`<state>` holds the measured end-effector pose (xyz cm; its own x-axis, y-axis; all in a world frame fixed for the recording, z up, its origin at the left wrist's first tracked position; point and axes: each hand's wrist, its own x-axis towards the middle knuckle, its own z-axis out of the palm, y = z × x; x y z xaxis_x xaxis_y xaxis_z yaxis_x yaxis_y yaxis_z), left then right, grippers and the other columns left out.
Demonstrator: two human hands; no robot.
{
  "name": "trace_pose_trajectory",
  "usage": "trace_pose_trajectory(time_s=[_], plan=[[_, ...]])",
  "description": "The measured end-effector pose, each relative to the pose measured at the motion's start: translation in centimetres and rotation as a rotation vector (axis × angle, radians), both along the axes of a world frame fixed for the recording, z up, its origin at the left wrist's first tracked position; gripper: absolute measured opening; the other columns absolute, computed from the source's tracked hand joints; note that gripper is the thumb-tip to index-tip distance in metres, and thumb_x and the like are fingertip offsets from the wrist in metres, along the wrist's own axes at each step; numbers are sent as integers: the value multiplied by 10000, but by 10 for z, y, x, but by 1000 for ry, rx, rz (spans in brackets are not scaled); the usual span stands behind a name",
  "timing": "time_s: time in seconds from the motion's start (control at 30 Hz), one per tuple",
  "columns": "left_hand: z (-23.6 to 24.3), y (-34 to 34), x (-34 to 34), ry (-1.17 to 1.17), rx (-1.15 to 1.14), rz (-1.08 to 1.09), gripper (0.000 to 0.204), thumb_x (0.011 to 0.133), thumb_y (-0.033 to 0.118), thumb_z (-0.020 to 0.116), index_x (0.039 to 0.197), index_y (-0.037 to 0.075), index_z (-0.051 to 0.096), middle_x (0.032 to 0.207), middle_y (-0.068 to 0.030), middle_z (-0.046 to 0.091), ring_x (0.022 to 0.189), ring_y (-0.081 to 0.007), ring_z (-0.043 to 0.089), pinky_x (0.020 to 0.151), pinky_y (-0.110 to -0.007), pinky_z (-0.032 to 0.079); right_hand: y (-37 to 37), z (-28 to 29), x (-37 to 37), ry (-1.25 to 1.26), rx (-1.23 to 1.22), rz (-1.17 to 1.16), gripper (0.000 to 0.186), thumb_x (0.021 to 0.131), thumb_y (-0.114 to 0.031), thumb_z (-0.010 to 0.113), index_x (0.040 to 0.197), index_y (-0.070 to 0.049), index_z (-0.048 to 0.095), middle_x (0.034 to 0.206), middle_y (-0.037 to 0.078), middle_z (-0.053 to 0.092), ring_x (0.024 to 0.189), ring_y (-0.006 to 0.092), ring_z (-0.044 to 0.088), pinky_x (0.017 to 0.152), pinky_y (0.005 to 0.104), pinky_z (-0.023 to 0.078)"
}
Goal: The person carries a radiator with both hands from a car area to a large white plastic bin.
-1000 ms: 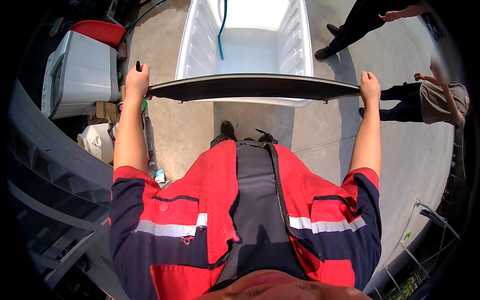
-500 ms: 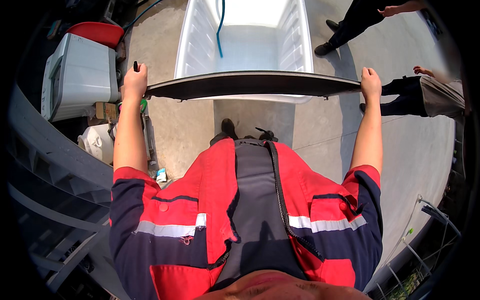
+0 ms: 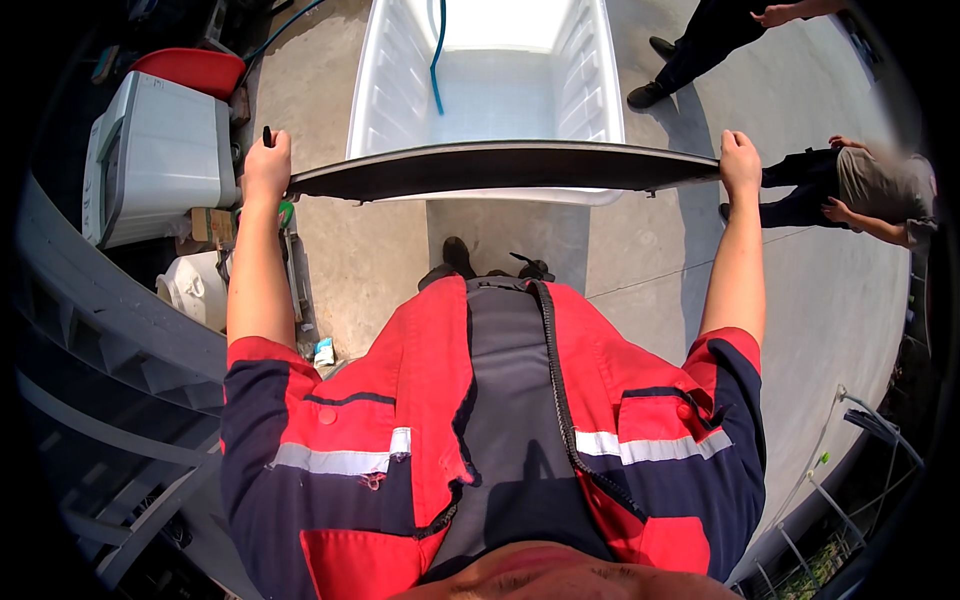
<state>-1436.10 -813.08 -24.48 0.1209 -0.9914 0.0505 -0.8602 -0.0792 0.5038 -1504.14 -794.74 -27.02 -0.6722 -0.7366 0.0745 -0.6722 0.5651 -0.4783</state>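
A wide, thin, dark flat panel (image 3: pixel 480 168) is stretched between my two hands, seen almost edge-on, so its exact kind cannot be told. My left hand (image 3: pixel 268 168) is closed round its left end, with a small black piece (image 3: pixel 267 136) sticking up from the fist. On the opposite end, my right hand (image 3: pixel 740 165) grips with its fingers wrapped over the edge. Both arms are stretched forward. Beyond the panel stands a large white plastic tub (image 3: pixel 612 90) with shallow water (image 3: pixel 495 95) in it; the panel hides part of the tub's near rim.
A blue hose (image 3: pixel 437 60) hangs into the tub. On the left are a white washing-machine-like box (image 3: pixel 175 155), a red basin (image 3: pixel 195 70) and a white bucket (image 3: pixel 195 288). Two people (image 3: pixel 700 50) stand at the right on the concrete floor (image 3: pixel 640 260). Metal railings flank both sides.
The panel and both my hands have barely shifted. At the right, the nearer person has moved their arms, and a second hand of theirs now shows in front of the body.
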Motion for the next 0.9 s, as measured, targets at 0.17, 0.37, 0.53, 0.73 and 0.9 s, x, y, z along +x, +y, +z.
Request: trace_pose_trajectory(time_s=[0.17,0.37,0.53,0.73,0.9], plan=[[-1,0,1,-2,-13,-5,365,871,340,470,785,1,575,713,-201,585,696,-350,573,681,-429,441,1,5,5,-2,11,-12,443,878,-401,449,1048,-50,659,1055,187,660,1011,364,610,869,405,466],[0,1,1,-10,-18,-9,362,871,339,471,794,3,579,725,-205,591,710,-359,578,685,-429,443,1,1,1,12,5,-2,440,881,-400,450,1047,-50,659,1053,184,661,1016,362,610,867,406,467],[1,3,-3,-3,-26,-7,358,872,336,467,792,4,577,721,-204,587,705,-357,574,679,-431,439,1,2,3,9,-7,1,437,880,-397,454,1045,-48,659,1046,188,662,1010,365,611,864,408,467],[3,3,-1,-9,12,-1,359,871,336,461,780,5,569,714,-201,582,692,-345,571,671,-430,434,0,4,6,-6,-4,-18,430,879,-392,457,1038,-49,660,1031,196,661,1000,372,612,858,409,469],[3,2,1,-31,8,-12,362,875,344,455,784,15,574,716,-196,584,695,-342,573,673,-431,435,-1,3,7,-8,-2,-17,424,878,-389,464,1038,-50,660,1033,196,663,998,373,613,858,409,469]])
